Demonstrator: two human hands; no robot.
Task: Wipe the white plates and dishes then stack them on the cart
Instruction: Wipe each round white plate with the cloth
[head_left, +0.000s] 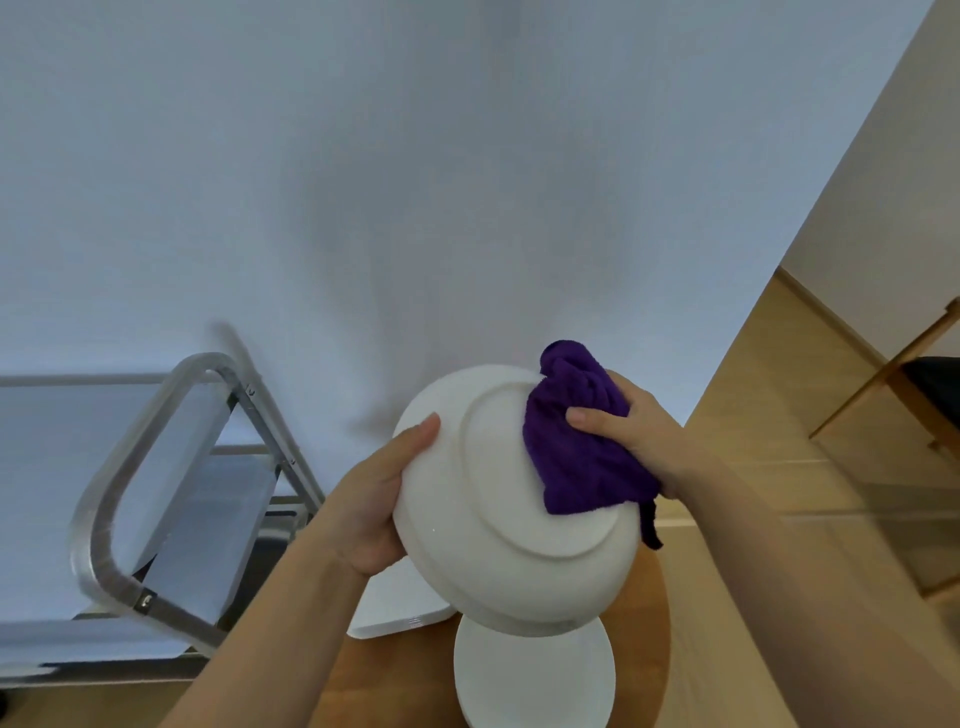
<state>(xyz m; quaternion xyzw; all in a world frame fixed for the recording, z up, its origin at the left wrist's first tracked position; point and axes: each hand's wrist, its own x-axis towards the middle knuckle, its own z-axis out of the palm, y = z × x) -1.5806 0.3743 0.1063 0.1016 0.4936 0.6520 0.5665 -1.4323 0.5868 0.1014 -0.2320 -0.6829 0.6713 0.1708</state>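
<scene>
My left hand (382, 493) grips the rim of a white dish (483, 525), which is tilted with its underside and foot ring facing me. My right hand (631, 431) holds a bunched purple cloth (576, 441) and presses it against the upper right of the dish's underside. Below the dish, a stack of round white plates (535, 680) sits on a round wooden table (395, 675). A stack of white square plates (395, 603) lies beside it, partly hidden by the dish. The metal cart (156, 467) stands at the left with its curved handle toward me.
A pale wall fills the upper view. To the right are a wooden floor and a wooden chair frame (904, 384) with a dark seat. The cart's shelves (47, 441) look bare from here.
</scene>
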